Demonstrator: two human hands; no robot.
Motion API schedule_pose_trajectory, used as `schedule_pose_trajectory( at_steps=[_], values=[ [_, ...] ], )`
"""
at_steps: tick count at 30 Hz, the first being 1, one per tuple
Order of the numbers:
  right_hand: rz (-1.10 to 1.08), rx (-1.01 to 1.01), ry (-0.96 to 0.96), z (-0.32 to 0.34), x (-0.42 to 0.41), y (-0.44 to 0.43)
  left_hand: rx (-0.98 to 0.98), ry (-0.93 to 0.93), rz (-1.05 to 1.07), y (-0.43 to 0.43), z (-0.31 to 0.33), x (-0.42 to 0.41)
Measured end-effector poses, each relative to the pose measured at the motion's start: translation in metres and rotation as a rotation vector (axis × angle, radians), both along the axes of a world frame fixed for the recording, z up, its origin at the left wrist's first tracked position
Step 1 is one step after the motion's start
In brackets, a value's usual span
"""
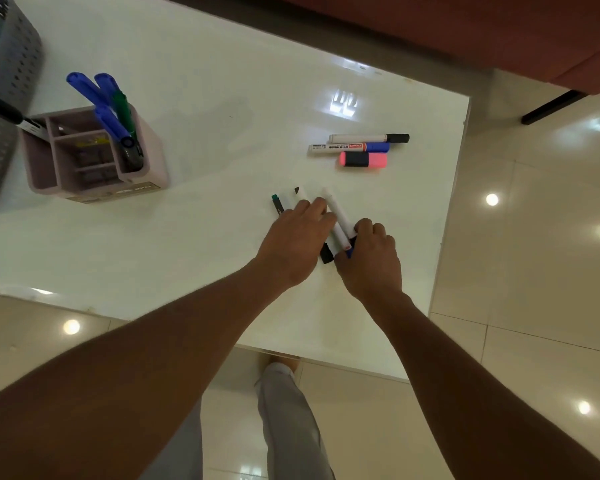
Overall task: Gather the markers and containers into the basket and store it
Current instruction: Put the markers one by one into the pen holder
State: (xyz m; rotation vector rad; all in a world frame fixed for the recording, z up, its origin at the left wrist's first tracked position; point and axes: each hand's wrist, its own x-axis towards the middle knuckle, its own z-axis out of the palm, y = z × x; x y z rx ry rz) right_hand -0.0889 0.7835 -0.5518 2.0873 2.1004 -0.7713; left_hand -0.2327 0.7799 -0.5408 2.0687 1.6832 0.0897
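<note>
Several white markers [340, 216] lie bunched on the white table [205, 98] under my hands. My left hand [297, 237] lies over them with its fingers on the barrels. My right hand [369, 254] curls round their capped ends. Beyond them lie a black-capped marker [368, 138], a blue-capped marker [347, 147] and a pink highlighter [362, 159]. A pink desk organiser [142, 174] at the left holds blue and green markers [113, 109]. The grey perforated basket [11, 64] stands at the far left, with a black marker [0, 110] leaning on it.
The table's right edge [454, 209] and near edge run close to my hands. Glossy tiled floor [534, 271] lies beyond. A reddish sofa [499, 32] stands at the back right. A leg and foot show below the table.
</note>
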Motion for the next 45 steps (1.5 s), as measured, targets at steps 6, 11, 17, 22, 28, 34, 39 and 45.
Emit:
schedule_pose_trajectory(
  at_steps=[6, 11, 17, 22, 28, 34, 39, 45],
  values=[
    [-0.016, -0.013, 0.064, -0.002, 0.005, -0.002, -0.038, 0.111, -0.150, 0.014, 0.005, 0.003],
    [-0.035, -0.030, 0.161, 0.007, 0.008, 0.003, 0.017, 0.117, -0.195, 0.012, 0.003, -0.004],
    [-0.116, 0.172, 0.263, 0.057, 0.001, 0.021, 0.142, -0.174, 0.074, 0.000, 0.014, -0.031],
    [-0.071, 0.235, 0.366, 0.115, -0.050, 0.035, 0.306, -0.435, 0.405, -0.023, 0.048, -0.063],
    [0.220, 0.208, 0.382, 0.185, -0.160, 0.040, 0.448, -0.506, 0.770, -0.066, 0.097, -0.127],
    [0.376, 0.079, 0.365, 0.217, -0.274, 0.032, 0.591, -0.480, 0.900, -0.097, 0.127, -0.205],
    [0.368, 0.100, 0.342, 0.194, -0.349, 0.026, 0.528, -0.508, 0.970, -0.104, 0.117, -0.261],
    [0.380, 0.004, 0.110, 0.157, -0.395, 0.022, 0.449, -0.565, 0.974, -0.096, 0.101, -0.297]
  ],
)
